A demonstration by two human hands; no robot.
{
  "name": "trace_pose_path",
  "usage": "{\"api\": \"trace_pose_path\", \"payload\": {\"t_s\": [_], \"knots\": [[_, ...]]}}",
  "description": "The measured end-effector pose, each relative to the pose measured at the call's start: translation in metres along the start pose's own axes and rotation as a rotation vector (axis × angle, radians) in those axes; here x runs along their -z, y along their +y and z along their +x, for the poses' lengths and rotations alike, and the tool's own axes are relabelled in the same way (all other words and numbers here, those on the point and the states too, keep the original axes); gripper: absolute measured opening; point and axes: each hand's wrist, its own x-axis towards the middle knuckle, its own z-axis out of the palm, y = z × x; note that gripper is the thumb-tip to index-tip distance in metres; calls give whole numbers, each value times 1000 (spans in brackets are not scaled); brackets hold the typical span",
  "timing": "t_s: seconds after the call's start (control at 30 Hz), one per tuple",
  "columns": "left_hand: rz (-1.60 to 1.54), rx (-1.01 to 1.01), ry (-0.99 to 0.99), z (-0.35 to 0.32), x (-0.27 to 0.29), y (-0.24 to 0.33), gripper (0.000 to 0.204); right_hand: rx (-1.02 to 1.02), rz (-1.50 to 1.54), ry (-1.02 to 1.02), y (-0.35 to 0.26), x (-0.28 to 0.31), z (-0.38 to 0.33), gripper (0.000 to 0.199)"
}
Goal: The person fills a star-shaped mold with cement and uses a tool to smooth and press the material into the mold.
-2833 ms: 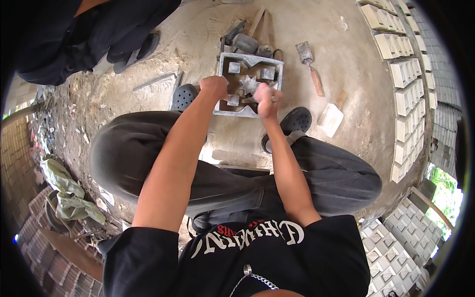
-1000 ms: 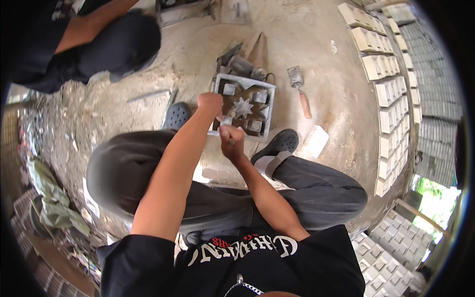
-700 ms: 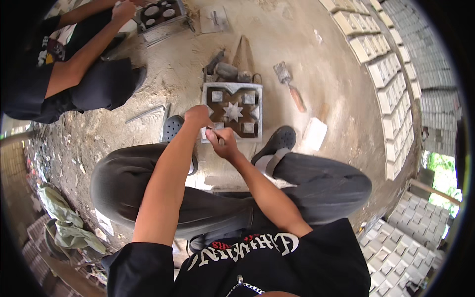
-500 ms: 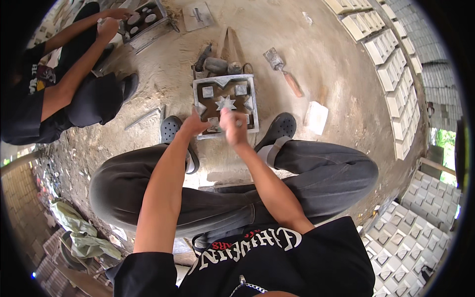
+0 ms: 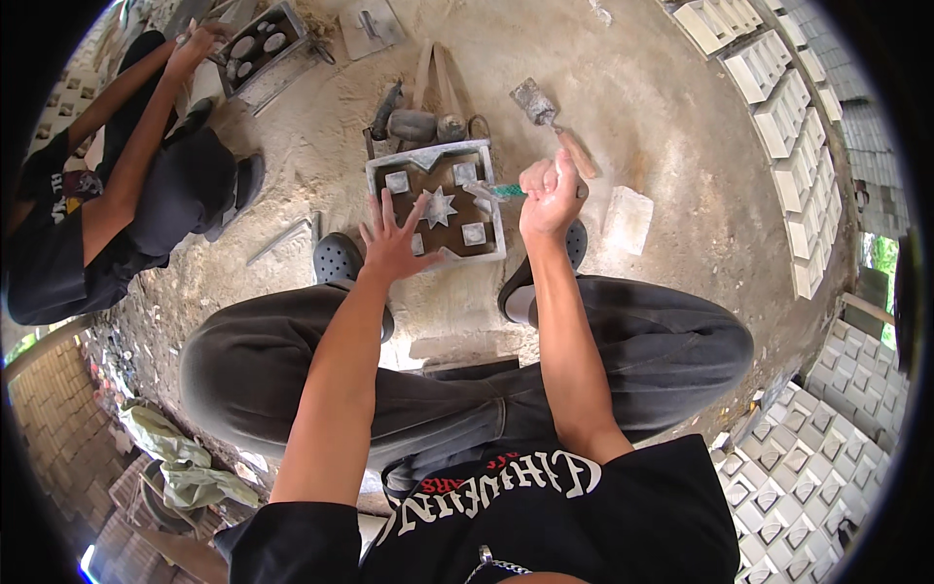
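The right hand (image 5: 551,195) is closed in a fist around a thin tool with a green shaft (image 5: 498,191). The tool lies almost level, its long axis going left to right, and its tip points left, over the right part of the square mould (image 5: 436,201) on the sandy ground (image 5: 662,127). The left hand (image 5: 391,243) lies flat with the fingers spread on the lower left edge of the mould. A trowel (image 5: 555,125) lies just behind the right hand.
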Motion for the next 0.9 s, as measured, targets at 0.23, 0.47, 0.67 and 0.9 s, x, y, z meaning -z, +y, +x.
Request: {"api": "trace_pose_path", "payload": {"t_s": [0.23, 0.47, 0.67, 0.9], "knots": [[-20, -153, -6, 10, -14, -15, 121, 251, -386, -526, 45, -6, 7, 38], [-26, -88, -86, 8, -6, -13, 125, 81, -217, -472, 37, -12, 9, 36], [-52, -80, -94, 11, -9, -12, 125, 11, -316, -391, 85, 10, 7, 37], [-73, -55, -123, 12, -2, -13, 124, 269, -382, -519, 95, 23, 1, 33]]}}
